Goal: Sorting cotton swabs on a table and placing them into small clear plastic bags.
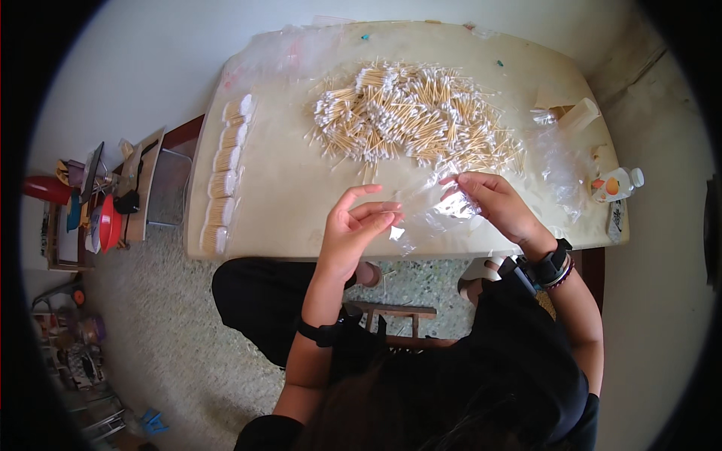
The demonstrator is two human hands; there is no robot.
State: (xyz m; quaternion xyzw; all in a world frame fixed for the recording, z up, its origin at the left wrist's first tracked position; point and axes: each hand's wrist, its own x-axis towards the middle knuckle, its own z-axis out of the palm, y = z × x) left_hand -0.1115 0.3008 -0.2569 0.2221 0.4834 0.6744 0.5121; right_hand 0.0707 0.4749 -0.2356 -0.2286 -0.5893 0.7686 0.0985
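Between my two hands, just above the table's near edge, stretches a clear plastic bag [425, 214] that catches the light. My left hand [357, 229] pinches its left side between thumb and fingertips. My right hand [496, 203] grips the other side, thumb against the fingers. Beyond them lies a big loose heap of cotton swabs [410, 113] with wooden sticks and white tips. Along the table's left edge several packed bundles of cotton swabs [223, 184] lie in a row.
More clear plastic bags [560, 169] are spread at the table's right side. Beside them lie a pale roll [579, 116] and a plastic bottle with an orange fruit picture [617, 184]. A wooden stool [398, 312] stands below the near edge. Shelves with household items [113, 199] are at far left.
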